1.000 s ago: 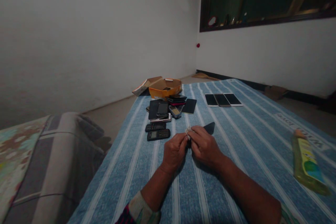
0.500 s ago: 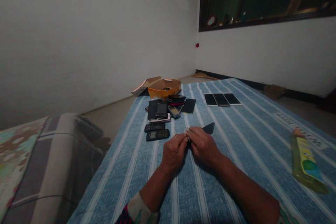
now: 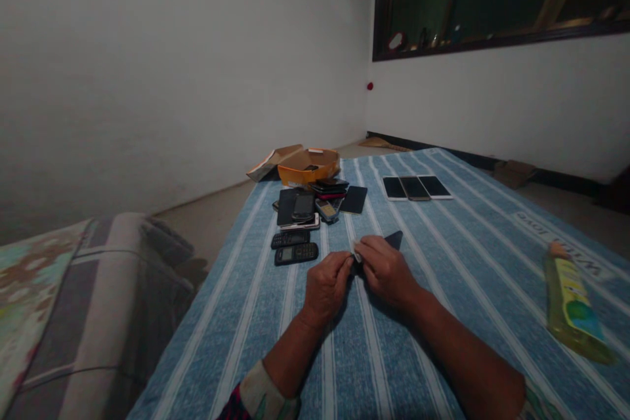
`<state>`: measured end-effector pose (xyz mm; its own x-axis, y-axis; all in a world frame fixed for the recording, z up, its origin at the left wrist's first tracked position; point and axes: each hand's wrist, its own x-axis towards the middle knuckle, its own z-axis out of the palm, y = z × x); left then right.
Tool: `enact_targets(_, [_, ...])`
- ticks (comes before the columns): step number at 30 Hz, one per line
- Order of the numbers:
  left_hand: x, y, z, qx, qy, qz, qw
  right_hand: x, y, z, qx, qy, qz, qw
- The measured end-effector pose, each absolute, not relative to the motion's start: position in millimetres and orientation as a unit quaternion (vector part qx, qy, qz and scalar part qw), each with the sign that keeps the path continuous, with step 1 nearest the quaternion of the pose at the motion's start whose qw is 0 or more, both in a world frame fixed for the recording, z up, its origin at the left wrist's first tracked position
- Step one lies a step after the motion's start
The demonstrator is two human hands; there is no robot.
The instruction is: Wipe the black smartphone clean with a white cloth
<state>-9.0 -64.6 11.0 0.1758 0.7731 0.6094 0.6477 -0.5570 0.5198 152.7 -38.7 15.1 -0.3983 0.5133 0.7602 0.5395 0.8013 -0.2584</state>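
Both of my hands rest together on a blue striped cloth. A small pale wad sits pinched in the fingers of my right hand, against a dark phone whose corner shows past those fingers. My left hand is closed at the phone's near side, touching the right hand. The rest of the phone is hidden under my fingers.
Two dark keypad phones lie left of my hands, with a pile of phones and an orange box beyond. Three smartphones lie in a row farther back. A yellow-green bottle lies at the right. A cushion is at the left.
My right hand's fingers have shifted the pale wad slightly right and nearer over the phone. My left hand has stayed almost in place.
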Motion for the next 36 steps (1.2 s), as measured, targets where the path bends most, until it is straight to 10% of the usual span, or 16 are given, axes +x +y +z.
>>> enact_targets(36, [-10, -63, 8, 0.761, 0.475, 0.439, 0.044, 198, -5, 4, -0.435, -0.704, 0.048, 0.559])
